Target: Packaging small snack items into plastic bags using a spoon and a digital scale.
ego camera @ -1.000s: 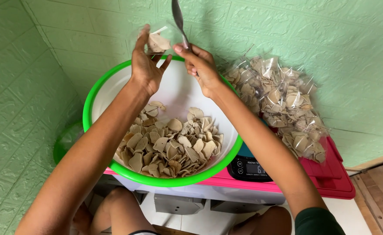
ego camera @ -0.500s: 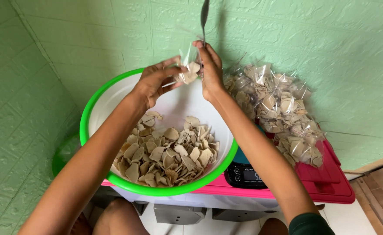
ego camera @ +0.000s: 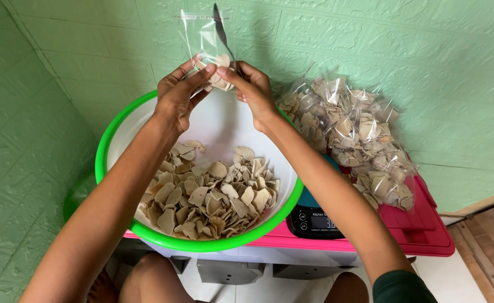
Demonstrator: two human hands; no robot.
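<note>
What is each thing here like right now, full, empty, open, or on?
small clear bag: open, held up, a few chips inside
left hand: gripping the bag
right hand: holding the bag and a spoon
white basin: partly full of chips
kitchen scale: on, display lit
filled bags: piled on red lid

one bowl (ego camera: 108,147), one scale (ego camera: 317,221), two hands (ego camera: 175,96)
</note>
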